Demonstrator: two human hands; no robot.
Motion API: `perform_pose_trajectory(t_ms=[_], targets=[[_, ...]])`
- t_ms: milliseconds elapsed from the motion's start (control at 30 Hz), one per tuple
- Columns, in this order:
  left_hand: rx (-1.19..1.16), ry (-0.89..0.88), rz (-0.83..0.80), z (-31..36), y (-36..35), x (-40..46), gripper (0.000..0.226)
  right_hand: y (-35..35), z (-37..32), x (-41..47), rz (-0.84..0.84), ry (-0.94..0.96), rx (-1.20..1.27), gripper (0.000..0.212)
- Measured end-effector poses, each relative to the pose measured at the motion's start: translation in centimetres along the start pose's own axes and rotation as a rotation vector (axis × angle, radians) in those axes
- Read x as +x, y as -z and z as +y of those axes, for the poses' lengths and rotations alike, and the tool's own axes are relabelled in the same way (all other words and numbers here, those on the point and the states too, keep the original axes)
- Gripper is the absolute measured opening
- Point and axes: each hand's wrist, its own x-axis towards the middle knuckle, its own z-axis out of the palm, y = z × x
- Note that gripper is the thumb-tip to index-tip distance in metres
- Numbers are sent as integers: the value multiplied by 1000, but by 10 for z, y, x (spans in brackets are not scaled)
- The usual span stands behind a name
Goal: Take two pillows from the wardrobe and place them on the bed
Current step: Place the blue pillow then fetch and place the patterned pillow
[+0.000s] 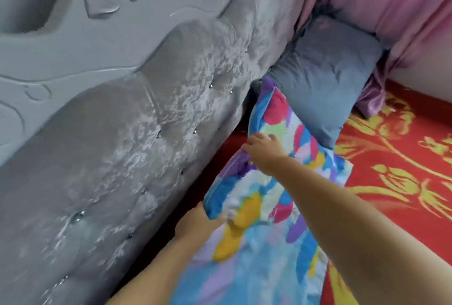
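Beside the grey tufted velvet headboard (137,133), on the red-and-gold bed (403,158), both hands grasp a multicoloured patchwork pillow (274,158): left hand (195,224) its near corner, right hand (264,153) its headboard-side edge.

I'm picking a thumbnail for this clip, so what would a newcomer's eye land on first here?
First the multicoloured pillow at centre, gripped by the left hand at its near corner and the right hand at its upper edge. Next the red bedspread with gold flowers on the right. Then the grey tufted headboard filling the left, with a grey pillow leaning at its far end.
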Motion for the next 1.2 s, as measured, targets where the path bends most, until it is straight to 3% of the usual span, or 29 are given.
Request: perform_pose_trajectory(t_ms=[67, 167, 267, 400, 533, 633, 767, 900, 1100, 1200], targets=[[134, 42, -16, -33, -9, 33, 75, -48, -32, 17, -80, -45, 205, 54], [381, 72, -53, -66, -28, 63, 84, -128, -56, -4, -309, -84, 324, 61], [423, 7, -1, -70, -44, 73, 86, -196, -48, -60, -356, -198, 410, 64], [231, -6, 104, -55, -49, 88, 86, -246, -23, -125, -217, -544, 544, 71], [54, 73, 45, -34, -47, 120, 76, -268, -9, -134, -28, -1157, 1243, 83], [69, 72, 69, -19, -48, 136, 59, -275, -6, -129, 27, -1245, 1575, 87], [-52, -35, 291, 9, -47, 137, 29, -269, 5, -122, 251, -1190, 1555, 79], [-213, -148, 509, 34, -39, 143, 32, -263, 10, -112, 328, -1173, 1602, 70], [133, -82, 433, 5, -54, 153, 40, -273, 9, -111, 87, -1076, 1547, 68], [255, -76, 402, 1, -57, 139, 58, -259, 5, -114, -46, -1056, 1155, 68]])
